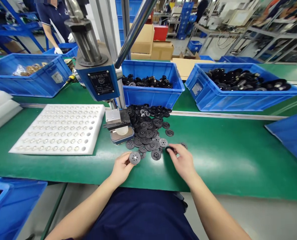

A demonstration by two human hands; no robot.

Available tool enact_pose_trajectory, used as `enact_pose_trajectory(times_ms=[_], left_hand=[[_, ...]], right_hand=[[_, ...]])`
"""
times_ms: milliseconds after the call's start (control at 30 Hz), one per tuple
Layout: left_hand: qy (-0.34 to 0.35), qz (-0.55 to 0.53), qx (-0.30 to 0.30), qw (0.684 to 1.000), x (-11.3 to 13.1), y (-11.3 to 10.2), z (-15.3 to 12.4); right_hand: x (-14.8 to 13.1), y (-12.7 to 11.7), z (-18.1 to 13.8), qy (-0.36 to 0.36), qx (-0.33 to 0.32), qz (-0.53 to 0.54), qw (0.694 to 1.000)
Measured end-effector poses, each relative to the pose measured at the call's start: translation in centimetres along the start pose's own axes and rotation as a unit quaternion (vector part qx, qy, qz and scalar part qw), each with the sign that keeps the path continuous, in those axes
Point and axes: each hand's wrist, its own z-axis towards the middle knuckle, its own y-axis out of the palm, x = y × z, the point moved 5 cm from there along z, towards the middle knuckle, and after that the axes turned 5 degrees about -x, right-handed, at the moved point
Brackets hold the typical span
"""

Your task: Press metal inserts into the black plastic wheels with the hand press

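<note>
My left hand (120, 168) pinches a small black round disc (134, 157) just above the green table (226, 153). My right hand (182, 160) has its fingers closed on another black disc (169, 149) at the near edge of a loose pile of black discs (148, 128). The pile lies beside the base of a blue hand press (100, 80), whose flat die plate (120, 130) sits a little left of the discs. A white foam tray with rows of holes (60, 128) lies left of the press.
Blue bins stand behind: one of black parts (152, 83) behind the pile, a larger one (238, 86) at right, one at left (28, 75). Another blue bin (8, 203) sits at lower left, a blue bin edge (292, 135) at right. A person in gloves (55, 23) works at the far left.
</note>
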Motion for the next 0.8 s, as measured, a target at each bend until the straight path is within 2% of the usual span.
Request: enact_pose_trajectory(times_ms=[100,200,400,567,667,800], left_hand=[[0.008,0.013,-0.020,1.000,-0.4,0.2,-0.1],[-0.013,0.000,-0.030,0.999,-1.0,0.2,-0.3],[-0.028,0.007,-0.029,0.999,-1.3,-0.1,-0.5],[-0.007,0.016,-0.026,1.000,-0.4,-0.2,-0.3],[-0.017,0.003,-0.019,1.000,0.0,-0.2,-0.2],[-0.031,-0.010,-0.003,0.999,0.3,-0.1,-0.1]], right_hand=[[-1.3,1.5,-2.6,-0.014,-0.024,0.036,0.999],[-2.1,1.8,-3.5,0.006,-0.002,0.018,1.000],[-2.9,1.7,-3.6,0.037,-0.018,-0.062,0.997],[-3.0,1.6,-3.7,0.025,-0.033,-0.058,0.997],[-3.3,1.3,-3.5,0.018,-0.035,-0.062,0.997],[-3.4,0.9,-2.9,0.020,-0.086,-0.069,0.994]])
